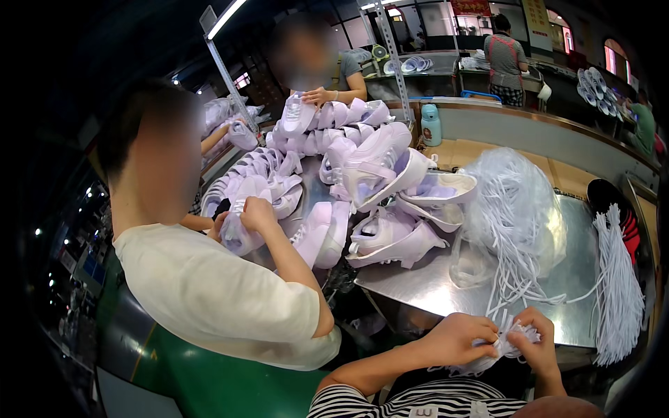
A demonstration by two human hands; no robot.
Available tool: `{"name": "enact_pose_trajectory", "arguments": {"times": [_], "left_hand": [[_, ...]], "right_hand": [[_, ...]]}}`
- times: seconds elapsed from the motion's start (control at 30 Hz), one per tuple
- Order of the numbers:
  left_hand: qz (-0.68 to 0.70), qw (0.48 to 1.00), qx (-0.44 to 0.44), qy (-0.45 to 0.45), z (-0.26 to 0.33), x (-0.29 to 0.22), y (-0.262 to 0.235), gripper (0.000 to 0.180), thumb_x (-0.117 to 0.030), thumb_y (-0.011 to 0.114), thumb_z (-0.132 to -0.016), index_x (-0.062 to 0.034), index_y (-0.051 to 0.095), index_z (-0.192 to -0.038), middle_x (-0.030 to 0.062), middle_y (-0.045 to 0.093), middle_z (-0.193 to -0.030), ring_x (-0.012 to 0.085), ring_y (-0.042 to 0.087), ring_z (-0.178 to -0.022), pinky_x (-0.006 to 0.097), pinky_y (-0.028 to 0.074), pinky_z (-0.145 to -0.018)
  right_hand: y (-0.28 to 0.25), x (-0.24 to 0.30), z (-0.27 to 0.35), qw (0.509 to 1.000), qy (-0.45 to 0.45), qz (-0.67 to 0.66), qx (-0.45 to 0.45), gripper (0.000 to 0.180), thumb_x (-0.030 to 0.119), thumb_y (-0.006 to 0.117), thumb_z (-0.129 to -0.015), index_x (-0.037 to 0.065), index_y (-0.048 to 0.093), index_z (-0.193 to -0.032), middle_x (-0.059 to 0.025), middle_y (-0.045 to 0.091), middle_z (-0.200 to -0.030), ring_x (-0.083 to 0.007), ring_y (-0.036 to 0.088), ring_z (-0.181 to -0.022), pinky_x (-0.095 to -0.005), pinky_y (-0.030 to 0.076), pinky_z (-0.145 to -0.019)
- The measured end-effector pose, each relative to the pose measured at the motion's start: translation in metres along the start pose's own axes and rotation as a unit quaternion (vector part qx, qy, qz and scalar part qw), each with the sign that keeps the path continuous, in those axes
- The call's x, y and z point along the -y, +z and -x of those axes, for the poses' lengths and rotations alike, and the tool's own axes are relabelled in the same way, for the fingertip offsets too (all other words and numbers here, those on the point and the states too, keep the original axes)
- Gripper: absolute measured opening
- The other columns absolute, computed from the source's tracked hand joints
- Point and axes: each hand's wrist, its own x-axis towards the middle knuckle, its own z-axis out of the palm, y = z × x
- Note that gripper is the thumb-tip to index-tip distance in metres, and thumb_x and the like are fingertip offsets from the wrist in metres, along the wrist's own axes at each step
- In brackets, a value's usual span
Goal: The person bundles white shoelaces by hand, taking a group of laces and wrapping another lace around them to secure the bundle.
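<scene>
My left hand [456,339] and my right hand [536,343] meet low in the view, both pinching a pale lilac shoe piece with white laces [503,343] between them. Just above them lies a big loose heap of white shoelaces [519,209] in clear plastic on the steel table [425,285]. A second bundle of white laces [617,292] hangs over the table's right edge. Pale lilac sneakers [380,230] are piled across the table's middle and far side.
A person in a cream shirt [216,292] sits at my left, holding a sneaker [237,230]. Another person [327,87] handles shoes at the far end. A teal bottle [431,125] stands on the wooden counter. Someone stands at the back right.
</scene>
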Motion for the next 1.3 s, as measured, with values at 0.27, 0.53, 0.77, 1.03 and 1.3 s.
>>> {"name": "enact_pose_trajectory", "arguments": {"times": [0.27,0.53,0.77,1.03,1.3], "left_hand": [[0.079,0.996,-0.027,0.025,0.013,0.019,0.016,0.075,-0.028,0.075,-0.079,0.0029,0.037,-0.137,0.0203,0.048,-0.13,0.0304,0.044,-0.126,0.039,0.031,-0.107],[0.266,0.941,-0.197,-0.075,-0.039,0.01,0.052,0.038,-0.011,0.067,-0.085,0.0044,0.049,-0.116,0.0134,0.061,-0.095,0.0199,0.058,-0.085,0.031,0.048,-0.076],[-0.079,0.987,-0.042,0.135,-0.079,-0.018,0.087,0.068,-0.017,0.072,-0.08,0.0122,0.036,-0.128,0.0286,0.053,-0.105,0.0443,0.053,-0.091,0.044,0.045,-0.078],[0.094,0.992,0.053,0.061,-0.066,0.011,0.081,0.061,-0.003,0.071,-0.078,0.0024,0.043,-0.132,0.0163,0.059,-0.115,0.0271,0.061,-0.101,0.034,0.047,-0.086],[0.152,0.986,-0.005,-0.062,-0.067,0.04,0.079,0.034,0.001,0.064,-0.084,0.0018,0.057,-0.117,0.0113,0.066,-0.1,0.0176,0.065,-0.09,0.028,0.049,-0.082]], "right_hand": [[-0.004,0.017,0.0,0.995,-0.073,0.043,-0.061,0.018,0.004,0.07,-0.066,0.001,0.056,-0.076,-0.0057,0.056,-0.08,-0.0152,0.052,-0.073,-0.0269,0.04,-0.067],[-0.046,0.015,-0.007,0.977,-0.101,-0.188,-0.027,0.103,0.038,0.075,-0.077,0.006,0.01,-0.149,-0.014,0.024,-0.15,-0.0271,0.039,-0.128,-0.0422,0.036,-0.103],[-0.042,-0.008,0.039,0.955,0.096,-0.236,-0.153,0.036,0.013,0.057,-0.093,-0.003,0.051,-0.124,-0.0052,0.059,-0.112,-0.0118,0.053,-0.102,-0.0284,0.043,-0.09],[-0.142,0.07,0.102,0.917,-0.052,-0.079,-0.387,0.042,0.032,0.059,-0.089,-0.001,0.057,-0.115,-0.0075,0.065,-0.094,-0.0146,0.062,-0.081,-0.0277,0.052,-0.072],[-0.333,0.1,-0.018,0.891,-0.055,0.111,-0.437,0.035,0.032,0.058,-0.093,0.0,0.061,-0.108,-0.0048,0.066,-0.093,-0.01,0.06,-0.083,-0.0227,0.047,-0.075]]}}
